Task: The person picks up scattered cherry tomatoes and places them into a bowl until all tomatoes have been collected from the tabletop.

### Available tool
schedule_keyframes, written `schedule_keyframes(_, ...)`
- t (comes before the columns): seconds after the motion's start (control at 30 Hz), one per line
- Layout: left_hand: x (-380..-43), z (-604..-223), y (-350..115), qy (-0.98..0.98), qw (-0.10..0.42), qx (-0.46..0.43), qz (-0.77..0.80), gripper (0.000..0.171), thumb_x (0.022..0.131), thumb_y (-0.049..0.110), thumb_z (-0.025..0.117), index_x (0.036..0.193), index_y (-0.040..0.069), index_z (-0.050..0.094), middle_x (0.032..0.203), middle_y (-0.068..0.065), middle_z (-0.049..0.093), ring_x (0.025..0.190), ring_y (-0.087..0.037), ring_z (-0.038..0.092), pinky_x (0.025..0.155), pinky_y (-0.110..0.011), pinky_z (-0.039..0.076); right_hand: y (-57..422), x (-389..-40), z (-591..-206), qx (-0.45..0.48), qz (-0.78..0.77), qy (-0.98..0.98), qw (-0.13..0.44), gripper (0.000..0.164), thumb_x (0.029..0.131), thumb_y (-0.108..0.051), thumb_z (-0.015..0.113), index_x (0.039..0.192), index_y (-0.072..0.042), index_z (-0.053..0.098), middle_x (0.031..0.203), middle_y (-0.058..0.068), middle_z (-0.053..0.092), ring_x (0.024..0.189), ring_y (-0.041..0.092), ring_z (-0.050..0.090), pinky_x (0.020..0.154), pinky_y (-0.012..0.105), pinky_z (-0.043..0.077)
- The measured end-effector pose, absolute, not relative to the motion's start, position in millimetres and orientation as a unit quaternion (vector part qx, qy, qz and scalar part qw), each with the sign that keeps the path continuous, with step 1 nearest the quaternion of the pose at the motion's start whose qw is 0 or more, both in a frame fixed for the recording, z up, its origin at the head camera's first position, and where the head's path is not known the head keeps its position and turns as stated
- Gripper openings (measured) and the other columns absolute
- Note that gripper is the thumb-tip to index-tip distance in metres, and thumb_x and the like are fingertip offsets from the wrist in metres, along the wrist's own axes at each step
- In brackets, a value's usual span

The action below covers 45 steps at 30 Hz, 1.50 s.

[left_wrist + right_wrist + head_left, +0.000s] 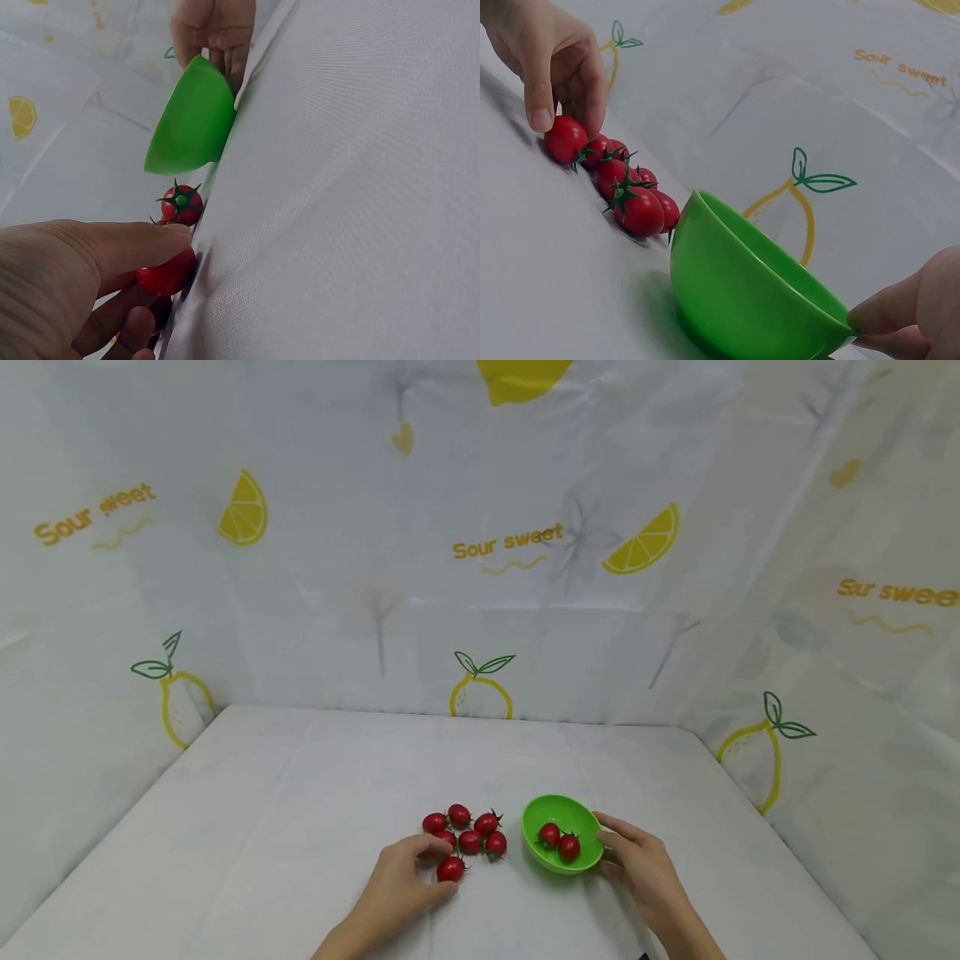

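Observation:
In the head view my left hand [397,885] pinches a red cherry tomato [451,869] between thumb and fingers, low over the white table. The left wrist view shows the thumb [142,244] lying across this tomato. Several more cherry tomatoes [470,841] with green stems lie grouped just beyond it. To their right is a small green bowl [558,866] holding two cherry tomatoes [569,847]. My right hand [643,868] grips the bowl by its right side, thumb at the rim and the other fingers partly hidden behind the wall.
The table is covered by a white cloth [300,793]. Behind and at both sides hang white sheets [322,568] printed with lemons and lettering. A small dark object [643,957] shows at the bottom edge by the right wrist.

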<state>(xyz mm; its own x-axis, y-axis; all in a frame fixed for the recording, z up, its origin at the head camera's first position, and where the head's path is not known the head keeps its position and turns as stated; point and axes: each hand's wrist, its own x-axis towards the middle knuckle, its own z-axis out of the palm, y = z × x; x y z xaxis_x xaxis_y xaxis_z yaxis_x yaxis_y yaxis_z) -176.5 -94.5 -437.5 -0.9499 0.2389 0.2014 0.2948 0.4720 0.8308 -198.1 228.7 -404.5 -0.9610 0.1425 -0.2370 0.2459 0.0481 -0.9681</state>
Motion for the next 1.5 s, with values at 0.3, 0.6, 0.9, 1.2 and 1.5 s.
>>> schedule_keyframes(0.3,-172.9,-438.6,-87.4,-0.856,0.023,-0.155,-0.492,0.034,0.075,0.018,0.085,0.105,0.012,0.069,0.101,0.008,0.064,0.093,-0.016,0.056,0.082,-0.036,0.050,227.8,-198.5,-403.9,0.130,-0.673,0.727,0.035,0.045,0.099,-0.011,0.054,0.141,0.005,0.048,0.144,0.031,0.039,0.107,0.025,0.062,0.086,0.036,0.052)
schedule_keyframes(0.6,-169.4,-436.7,-82.9,-0.858,0.022,-0.162,-0.488,0.032,0.075,0.018,0.085,0.103,0.013,0.070,0.098,0.009,0.063,0.086,-0.015,0.053,0.074,-0.032,0.048,228.5,-196.8,-403.8,0.132,-0.673,0.727,0.034,0.046,0.099,-0.011,0.055,0.140,0.006,0.048,0.143,0.030,0.040,0.104,0.024,0.062,0.086,0.036,0.053)
schedule_keyframes(0.9,-163.2,-433.6,-81.0,-0.860,0.054,-0.142,-0.488,0.034,0.077,0.020,0.085,0.106,0.014,0.068,0.097,0.011,0.063,0.085,-0.015,0.053,0.071,-0.028,0.049,229.9,-195.4,-404.6,0.123,-0.671,0.730,0.033,0.045,0.099,-0.011,0.054,0.140,0.007,0.047,0.143,0.032,0.039,0.104,0.025,0.063,0.086,0.036,0.053)
schedule_keyframes(1.2,-162.7,-431.8,-81.5,-0.861,0.094,-0.142,-0.480,0.031,0.079,0.021,0.084,0.104,0.019,0.067,0.097,0.014,0.063,0.086,-0.014,0.053,0.071,-0.028,0.047,227.6,-197.0,-404.4,0.135,-0.656,0.741,0.038,0.045,0.099,-0.013,0.054,0.139,0.006,0.049,0.140,0.028,0.044,0.102,0.023,0.062,0.083,0.034,0.053)
schedule_keyframes(1.5,-160.2,-432.1,-89.2,-0.860,0.116,-0.130,-0.479,0.034,0.078,0.021,0.085,0.107,0.016,0.068,0.098,0.011,0.064,0.085,-0.013,0.054,0.070,-0.028,0.048,226.8,-195.9,-402.1,0.126,-0.662,0.738,0.038,0.045,0.099,-0.012,0.052,0.139,0.007,0.047,0.141,0.029,0.042,0.100,0.022,0.062,0.083,0.035,0.054)
